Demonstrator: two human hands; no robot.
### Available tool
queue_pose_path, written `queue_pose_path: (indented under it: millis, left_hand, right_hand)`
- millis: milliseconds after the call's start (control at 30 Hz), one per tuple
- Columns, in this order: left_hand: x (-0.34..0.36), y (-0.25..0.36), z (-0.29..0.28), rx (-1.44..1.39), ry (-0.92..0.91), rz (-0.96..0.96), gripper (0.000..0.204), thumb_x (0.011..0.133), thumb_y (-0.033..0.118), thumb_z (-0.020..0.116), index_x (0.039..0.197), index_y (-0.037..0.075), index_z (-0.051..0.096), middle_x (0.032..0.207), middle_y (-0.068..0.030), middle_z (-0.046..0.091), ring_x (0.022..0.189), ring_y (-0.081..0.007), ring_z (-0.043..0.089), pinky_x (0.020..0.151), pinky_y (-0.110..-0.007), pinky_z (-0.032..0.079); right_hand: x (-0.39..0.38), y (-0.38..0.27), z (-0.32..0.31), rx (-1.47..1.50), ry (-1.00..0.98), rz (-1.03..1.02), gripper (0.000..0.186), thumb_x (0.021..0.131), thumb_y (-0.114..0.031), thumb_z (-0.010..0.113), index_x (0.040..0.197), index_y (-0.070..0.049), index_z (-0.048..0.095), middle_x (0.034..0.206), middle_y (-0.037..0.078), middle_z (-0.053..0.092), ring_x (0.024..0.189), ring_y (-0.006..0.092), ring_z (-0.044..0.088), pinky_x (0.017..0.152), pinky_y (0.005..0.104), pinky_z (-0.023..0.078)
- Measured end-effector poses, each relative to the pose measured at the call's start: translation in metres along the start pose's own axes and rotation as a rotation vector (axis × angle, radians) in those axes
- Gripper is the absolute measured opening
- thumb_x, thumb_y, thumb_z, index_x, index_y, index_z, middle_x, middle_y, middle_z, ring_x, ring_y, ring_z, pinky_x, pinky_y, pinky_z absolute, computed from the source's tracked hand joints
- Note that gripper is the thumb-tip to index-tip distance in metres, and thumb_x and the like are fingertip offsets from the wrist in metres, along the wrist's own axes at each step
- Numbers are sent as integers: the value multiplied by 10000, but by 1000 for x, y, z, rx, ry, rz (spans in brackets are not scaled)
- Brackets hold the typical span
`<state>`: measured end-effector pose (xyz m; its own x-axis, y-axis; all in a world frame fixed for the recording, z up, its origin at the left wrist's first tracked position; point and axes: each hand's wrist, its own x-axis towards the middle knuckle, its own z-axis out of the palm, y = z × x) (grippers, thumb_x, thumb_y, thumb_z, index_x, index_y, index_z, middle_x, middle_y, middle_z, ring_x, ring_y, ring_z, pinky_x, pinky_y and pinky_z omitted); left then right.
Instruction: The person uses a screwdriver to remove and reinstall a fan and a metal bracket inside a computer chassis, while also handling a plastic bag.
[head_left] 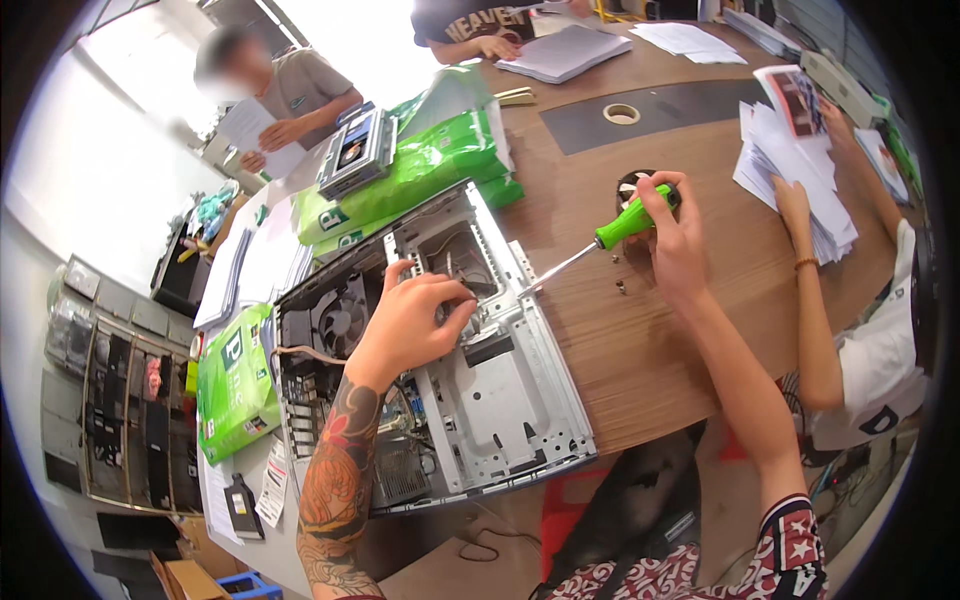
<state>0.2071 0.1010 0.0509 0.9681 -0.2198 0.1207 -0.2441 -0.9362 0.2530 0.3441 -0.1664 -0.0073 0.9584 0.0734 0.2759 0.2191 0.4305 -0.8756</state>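
Note:
An opened desktop computer case (520,395) lies on its side in front of me, with its metal frame, fan (343,318) and cables exposed. My right hand (672,245) grips the green handle of a screwdriver (622,226). Its shaft slopes down to the left, and the tip is at the right edge of the case's frame. Over the drive bay, my left hand (415,318) rests with bent fingers, thumb and index finger close together at the metal. Whatever lies between those fingertips is hidden. A few small screws (621,288) lie on the table right of the case.
A metal drive unit (358,152) sits on green plastic packs (420,165) beyond the case. Another green pack (238,385) stands at left. Behind the screwdriver is a dark round object (632,182). A tape roll (621,114) lies farther back. Co-workers handle papers (800,185) around the wooden table (650,385).

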Motion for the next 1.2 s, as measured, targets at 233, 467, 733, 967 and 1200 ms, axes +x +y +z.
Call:
queue_pose_path:
  millis: [233,467,733,967,1200]
  left_hand:
    - [9,31,5,-58,112,110,174,807,106,682,972,57,700,925,-90,686,921,-293,604,906,-383,436]
    - [13,52,17,-75,236,153,143,718,-8,709,857,22,692,910,-90,674,884,-276,634,826,-349,463]
    - [14,54,13,-185,152,69,126,704,-26,685,826,3,677,902,-99,667,849,-241,637,798,-330,478]
    - [16,51,18,-224,130,21,169,668,-37,730,815,26,673,885,-81,664,848,-253,634,808,-346,479]
    - [15,50,17,-221,135,20,163,678,-41,732,813,25,671,875,-77,660,832,-244,633,769,-333,492]
  right_hand:
    - [-1,-8,-8,-50,61,-10,209,916,-207,653,983,-69,510,740,35,576,588,102,590,504,257,498]
    - [0,-10,-6,25,85,-22,208,905,-185,659,941,-64,493,697,21,538,537,91,564,458,243,474]
    - [-3,-16,-6,19,66,-60,194,902,-147,650,930,-46,487,754,19,514,608,69,568,460,244,481]
    - [-3,-10,-9,-36,76,-107,183,893,-139,655,905,-47,497,695,1,502,583,57,521,481,234,435]
    - [-6,-5,-3,-85,33,-194,185,889,-151,663,897,-53,506,676,6,508,596,61,498,521,246,413]
